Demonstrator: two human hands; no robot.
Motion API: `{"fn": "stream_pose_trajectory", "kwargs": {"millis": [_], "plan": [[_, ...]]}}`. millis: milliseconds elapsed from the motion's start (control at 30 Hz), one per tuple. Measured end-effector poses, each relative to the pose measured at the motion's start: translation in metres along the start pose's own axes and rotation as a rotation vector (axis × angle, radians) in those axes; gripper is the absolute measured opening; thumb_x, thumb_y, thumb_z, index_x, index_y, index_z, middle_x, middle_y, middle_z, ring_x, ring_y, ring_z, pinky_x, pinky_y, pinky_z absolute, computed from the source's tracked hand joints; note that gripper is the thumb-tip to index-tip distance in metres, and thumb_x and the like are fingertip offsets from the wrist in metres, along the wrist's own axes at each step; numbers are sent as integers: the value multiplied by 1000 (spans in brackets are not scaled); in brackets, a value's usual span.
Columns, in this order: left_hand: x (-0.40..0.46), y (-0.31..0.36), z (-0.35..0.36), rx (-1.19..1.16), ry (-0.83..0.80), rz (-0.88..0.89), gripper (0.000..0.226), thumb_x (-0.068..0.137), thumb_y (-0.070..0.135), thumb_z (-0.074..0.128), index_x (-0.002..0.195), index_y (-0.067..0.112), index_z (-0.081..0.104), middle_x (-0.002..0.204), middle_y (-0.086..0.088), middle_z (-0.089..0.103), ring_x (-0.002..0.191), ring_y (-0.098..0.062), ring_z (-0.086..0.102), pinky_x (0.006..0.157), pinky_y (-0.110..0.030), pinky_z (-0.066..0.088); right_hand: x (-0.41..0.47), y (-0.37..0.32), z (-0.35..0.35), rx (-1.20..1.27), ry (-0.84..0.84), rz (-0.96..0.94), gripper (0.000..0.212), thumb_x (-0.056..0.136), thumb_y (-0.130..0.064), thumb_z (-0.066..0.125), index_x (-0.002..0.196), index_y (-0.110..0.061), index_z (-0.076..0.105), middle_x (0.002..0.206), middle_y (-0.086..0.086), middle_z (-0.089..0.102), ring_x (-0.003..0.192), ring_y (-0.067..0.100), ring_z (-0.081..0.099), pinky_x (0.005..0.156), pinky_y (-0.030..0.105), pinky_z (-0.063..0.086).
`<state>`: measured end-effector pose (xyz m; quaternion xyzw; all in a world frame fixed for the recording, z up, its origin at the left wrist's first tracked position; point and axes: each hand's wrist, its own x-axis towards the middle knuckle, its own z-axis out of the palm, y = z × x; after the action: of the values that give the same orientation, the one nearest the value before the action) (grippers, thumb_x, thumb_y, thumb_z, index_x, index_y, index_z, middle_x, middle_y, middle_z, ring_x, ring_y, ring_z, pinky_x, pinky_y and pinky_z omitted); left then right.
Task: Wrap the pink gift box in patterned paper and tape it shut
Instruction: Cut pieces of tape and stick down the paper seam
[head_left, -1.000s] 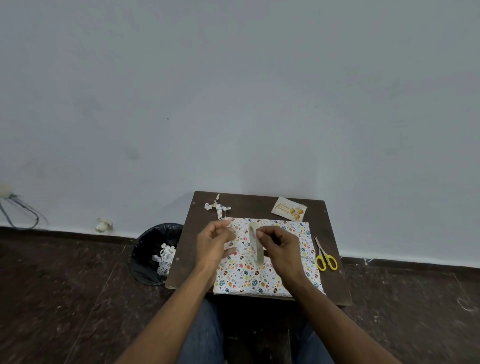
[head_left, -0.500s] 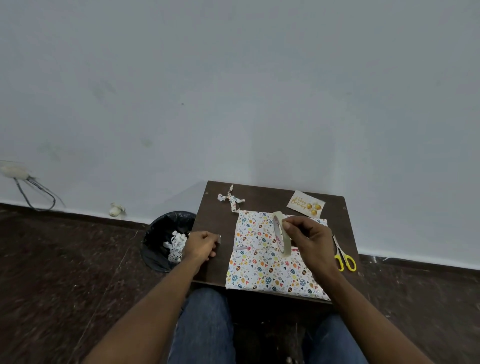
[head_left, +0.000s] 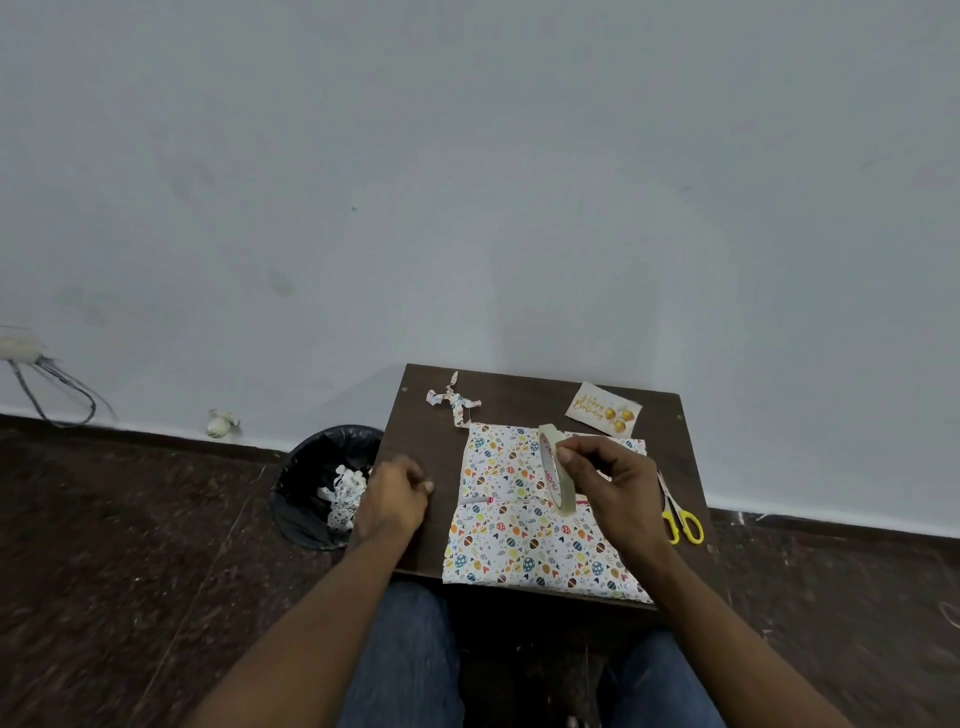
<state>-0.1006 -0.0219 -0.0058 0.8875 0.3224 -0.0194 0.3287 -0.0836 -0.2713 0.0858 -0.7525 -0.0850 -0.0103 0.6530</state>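
Note:
The gift box lies flat on the small dark table (head_left: 519, 397), covered by white patterned paper (head_left: 519, 551). Two flaps meet at a seam across its middle, where slivers of the pink box (head_left: 485, 500) show. My right hand (head_left: 615, 491) holds a roll of clear tape (head_left: 554, 475) upright above the seam, pinched between thumb and fingers. My left hand (head_left: 392, 499) rests at the table's left edge, left of the paper, fingers curled with nothing visible in them.
Yellow scissors (head_left: 680, 522) lie at the right edge of the table. A birthday card (head_left: 602, 410) and a twisted paper scrap (head_left: 454, 402) sit at the back. A black bin (head_left: 311, 467) with paper offcuts stands on the floor, left of the table.
My left hand has left the tape roll and moved left to the table's edge. The right hand keeps the roll raised over the paper. The view has shifted slightly.

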Motion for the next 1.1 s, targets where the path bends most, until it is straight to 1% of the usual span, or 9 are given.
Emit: {"fn": "stream_pose_trajectory", "kwargs": {"millis": [67, 133, 300, 367, 500, 600, 867, 967, 1100], "plan": [[6, 1, -3, -30, -29, -78, 56, 80, 36, 78, 127, 24, 50, 122, -2, 60, 110, -29, 60, 85, -40, 48, -2, 1, 0, 6, -3, 5, 16, 88, -6, 70, 88, -22, 76, 85, -7, 75, 79, 10, 67, 70, 29, 56], [11, 4, -6, -68, -51, -119, 72, 78, 34, 80, 137, 19, 42, 128, -6, 56, 115, -32, 58, 90, -42, 48, -5, 1, 1, 15, -4, 16, 18, 89, -6, 69, 88, -23, 76, 84, -6, 75, 77, 10, 67, 69, 28, 55], [-20, 30, -2, -348, 89, -2, 45, 83, 9, 73, 125, 16, 57, 109, -5, 63, 92, -18, 62, 84, -39, 55, -10, 3, 2, 91, -22, 97, 20, 90, -6, 67, 87, -23, 76, 84, 2, 75, 83, 31, 68, 70, 40, 58], [-46, 47, -4, -532, 111, 132, 28, 86, 4, 69, 112, 16, 65, 100, -4, 65, 84, -11, 61, 78, -25, 56, -13, 3, 2, 127, -33, 147, 18, 91, -5, 66, 89, -18, 77, 85, 6, 75, 85, 34, 68, 70, 42, 59], [-90, 78, -10, -679, -23, 447, 18, 90, 12, 68, 102, 26, 69, 104, 7, 65, 95, -2, 62, 75, -19, 54, -20, 4, 2, 158, -65, 186, 12, 92, -5, 66, 98, -10, 75, 90, 13, 74, 89, 39, 67, 72, 48, 59], [-106, 86, -10, -684, -115, 517, 20, 91, 15, 69, 101, 32, 69, 108, 11, 62, 101, 4, 58, 74, -18, 51, -24, 3, 2, 147, -91, 155, 14, 90, -2, 67, 99, -11, 74, 88, 19, 70, 85, 43, 65, 70, 55, 57], [-111, 91, -8, -644, -58, 527, 12, 87, 19, 73, 95, 28, 73, 103, 14, 64, 99, 2, 61, 75, -25, 52, -31, 1, -1, 28, -122, 72, 15, 89, -9, 71, 99, -19, 75, 84, 2, 73, 77, 29, 66, 68, 45, 56], [-111, 92, -8, -657, -42, 501, 12, 86, 15, 74, 92, 25, 74, 100, 11, 65, 97, 2, 61, 73, -21, 51, -32, 0, 2, 11, -119, 33, 19, 89, -6, 70, 100, -21, 74, 83, 0, 73, 70, 14, 65, 62, 30, 53], [-112, 92, -6, -643, -31, 500, 9, 84, 13, 76, 88, 21, 74, 98, 9, 65, 93, 0, 62, 70, -9, 44, -33, 2, 4, 23, -121, 31, 45, 89, -2, 69, 123, -30, 62, 84, 2, 70, 72, 10, 64, 65, 23, 54]]}}
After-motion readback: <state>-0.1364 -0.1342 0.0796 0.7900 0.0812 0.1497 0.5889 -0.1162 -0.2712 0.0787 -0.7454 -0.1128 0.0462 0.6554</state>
